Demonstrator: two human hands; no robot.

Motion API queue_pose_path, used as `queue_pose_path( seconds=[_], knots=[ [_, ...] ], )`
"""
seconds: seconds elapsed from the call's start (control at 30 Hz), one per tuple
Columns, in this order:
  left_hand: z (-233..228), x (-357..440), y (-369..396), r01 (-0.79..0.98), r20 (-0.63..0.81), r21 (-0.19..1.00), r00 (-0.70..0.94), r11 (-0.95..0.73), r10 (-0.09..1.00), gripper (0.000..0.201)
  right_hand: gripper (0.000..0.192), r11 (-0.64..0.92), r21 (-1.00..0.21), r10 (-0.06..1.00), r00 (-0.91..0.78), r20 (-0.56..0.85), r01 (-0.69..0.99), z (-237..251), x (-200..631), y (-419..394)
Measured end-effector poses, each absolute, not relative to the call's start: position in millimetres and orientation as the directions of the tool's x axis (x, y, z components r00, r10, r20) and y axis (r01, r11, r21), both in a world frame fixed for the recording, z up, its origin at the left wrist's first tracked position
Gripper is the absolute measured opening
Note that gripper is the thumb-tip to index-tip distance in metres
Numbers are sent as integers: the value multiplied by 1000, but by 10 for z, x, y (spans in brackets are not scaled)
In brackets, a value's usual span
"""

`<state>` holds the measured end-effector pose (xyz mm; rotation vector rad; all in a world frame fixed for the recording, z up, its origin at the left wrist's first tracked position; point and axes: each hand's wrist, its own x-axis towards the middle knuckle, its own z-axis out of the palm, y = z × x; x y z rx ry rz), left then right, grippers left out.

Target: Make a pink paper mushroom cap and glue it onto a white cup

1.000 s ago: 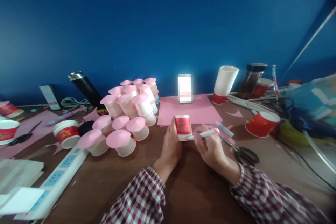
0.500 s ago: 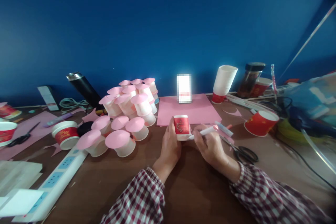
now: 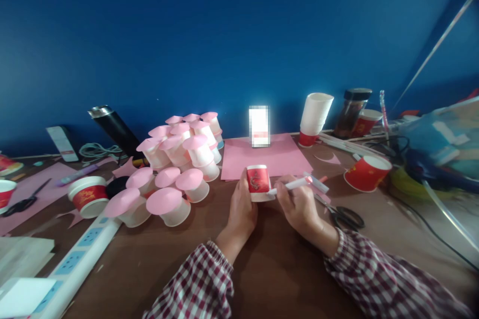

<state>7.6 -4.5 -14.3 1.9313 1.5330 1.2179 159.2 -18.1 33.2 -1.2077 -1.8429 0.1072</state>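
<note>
A red and white paper cup (image 3: 258, 180) with a gold design is held above the brown table by my left hand (image 3: 242, 212), whose fingers wrap round its left side. In my right hand (image 3: 302, 209) is a white marker pen (image 3: 294, 186), pinched like a pencil. The pen's left end touches or nearly touches the cup's lower right edge; I cannot tell which. Behind the cup lie pink paper sheets (image 3: 239, 159), with a bright, blurred-out upright rectangle (image 3: 259, 126) standing at their back. Black-handled scissors (image 3: 348, 217) rest just right of my right hand.
Left of my hands stand several white cups with pink cone tops (image 3: 163, 201), some stacked. A power strip (image 3: 71, 262) runs along the left. At right are a leaning cup stack (image 3: 316, 113), a red paper cup (image 3: 367, 173) and a dark tumbler (image 3: 351, 112). A blue wall closes the back.
The camera view has shifted slightly, so the table items sit a little further left. Along the cup's lower right edge, the pen has moved a little; both hands keep their holds.
</note>
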Motion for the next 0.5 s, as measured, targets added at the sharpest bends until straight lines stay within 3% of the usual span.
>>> queue_pose_path(
  seconds=[0.27, 0.5],
  knots=[
    [-113, 58, -49, 617, 371, 733, -9, -286, 929, 52, 21, 506, -566, 813, -141, 565, 651, 368, 1580, -203],
    [-112, 79, -48, 588, 378, 750, -7, -302, 926, 53, 24, 483, -549, 805, -100, 584, 682, 397, 1587, -200]
  ],
)
